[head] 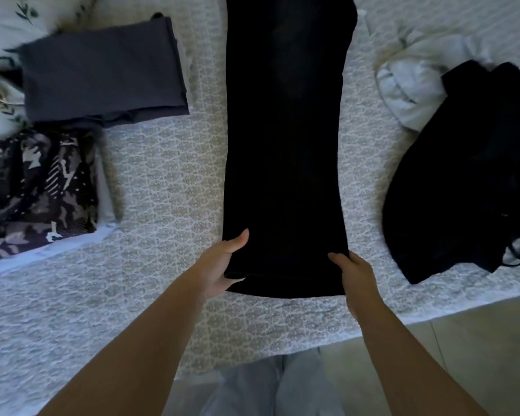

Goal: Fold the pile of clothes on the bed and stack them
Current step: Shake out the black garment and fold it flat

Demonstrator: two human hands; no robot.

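A long black garment (285, 139) lies flat down the middle of the bed, running from the top of the view to the near edge. My left hand (219, 265) grips its near left corner, thumb on top and fingers tucked under the hem. My right hand (354, 274) grips the near right corner the same way. A folded dark grey garment (102, 76) lies at the upper left. Below it sits a folded camouflage-print garment (36, 190). A crumpled black garment (469, 175) lies unfolded at the right, next to a bunched white one (415, 88).
The patterned bedspread (162, 181) covers the bed; its near edge runs across the lower view, with tiled floor (478, 355) at the lower right. A floral pillow (9, 22) sits at the upper left. My legs in light jeans (270, 388) stand against the bed.
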